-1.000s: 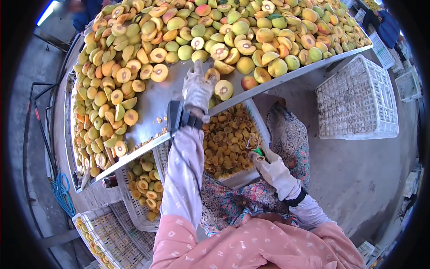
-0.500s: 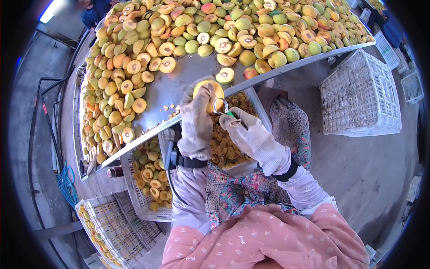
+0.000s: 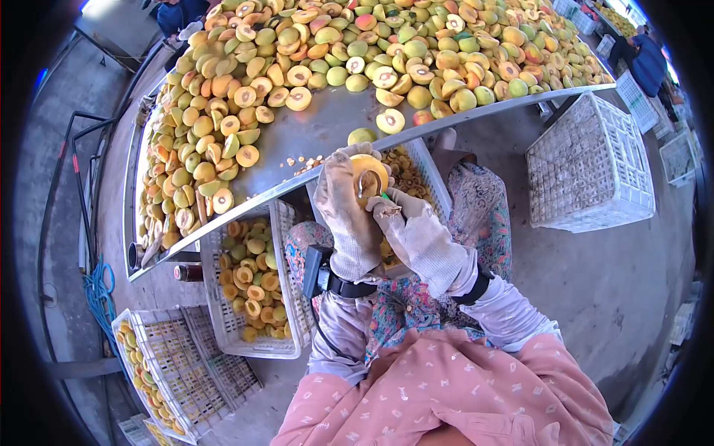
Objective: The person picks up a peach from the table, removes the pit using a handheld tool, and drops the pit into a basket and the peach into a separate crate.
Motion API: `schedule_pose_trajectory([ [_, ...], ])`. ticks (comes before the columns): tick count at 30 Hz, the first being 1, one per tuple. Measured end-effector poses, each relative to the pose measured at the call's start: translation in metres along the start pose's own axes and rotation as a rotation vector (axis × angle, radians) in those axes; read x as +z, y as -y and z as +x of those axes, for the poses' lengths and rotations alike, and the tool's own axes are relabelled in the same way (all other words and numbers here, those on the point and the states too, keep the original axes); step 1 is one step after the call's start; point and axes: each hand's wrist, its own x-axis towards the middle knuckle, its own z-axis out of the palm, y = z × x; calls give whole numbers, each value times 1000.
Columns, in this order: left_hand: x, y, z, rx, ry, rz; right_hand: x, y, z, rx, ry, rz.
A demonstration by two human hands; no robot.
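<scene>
In a worn, pale glove, my left hand [image 3: 348, 212] is wrapped round a yellow fruit half [image 3: 371, 172], its cut face turned towards me. My right hand [image 3: 418, 232], gloved too, grips a small tool [image 3: 384, 195] with a green part and a curved metal loop. The loop lies against the middle of the fruit half. Both hands are just off the front edge of a metal table [image 3: 320, 126] heaped with halved fruit [image 3: 297, 99]. Below them a white crate [image 3: 433, 175] with small fruit pieces is partly hidden by the hands.
A crate of hollowed fruit halves [image 3: 256, 293] stands at the lower left, with another tilted crate [image 3: 186, 364] beside it. White crates [image 3: 591, 163] are at the right. A blue hose [image 3: 98, 293] lies at the left. Other people [image 3: 648, 63] are at the back.
Both hands have come lower, nearer my body, with the fruit half. The tool's loop has moved from the fruit's edge to its middle. A greenish fruit now shows near the table edge.
</scene>
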Motion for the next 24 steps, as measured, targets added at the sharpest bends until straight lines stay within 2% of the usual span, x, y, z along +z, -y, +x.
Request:
schedule_pose_trajectory([
  [2, -5, -16, -1, -281, -6, -415, 1, -3, -1, 2, 50, -33],
  [3, -6, -19, -3, -281, -8, -415, 1, -6, -1, 5, 93, -63],
  [5, -8, -23, -5, -411, -2, -513, 0, -9, -2, 18, 114, -80],
  [7, -13, -13, -5, -366, 23, -410, 1, -5, -6, 30, 137, -100],
  [9, -13, -7, -5, -322, 45, -309, 2, 11, -14, 246, 167, 591],
  [10, -12, -7, -5, -376, 40, -370, -4, 14, -12, 246, 168, 591],
  [12, -13, -4, -6, -434, 35, -424, -17, 16, -8, 571, 530, 632],
  [15, -14, 2, -5, -413, 77, -385, -16, 12, -12, 514, 557, 597],
  [16, -18, 1, -3, -544, 146, -496, -21, 9, -12, 525, 668, 718],
  [17, -20, -1, -2, -678, 214, -606, -24, 7, -12, 530, 665, 723],
  [18, -16, -4, -1, -701, 169, -583, -27, 7, -13, 597, 705, 839],
  [19, -14, 0, -2, -705, 171, -579, -27, 6, -13, 660, 744, 956],
  [20, -12, 7, -3, -622, 162, -482, -25, 3, -12, 762, 731, 1017],
  [21, -10, 11, -5, -539, 152, -386, -24, -3, -10, 765, 732, 1021],
  [22, -8, -4, -6, -507, 125, -271, -21, -10, -9, 817, 797, 1153],
  [24, -7, 7, -4, -478, 166, -274, -17, -21, -5, 863, 868, 1306],
])
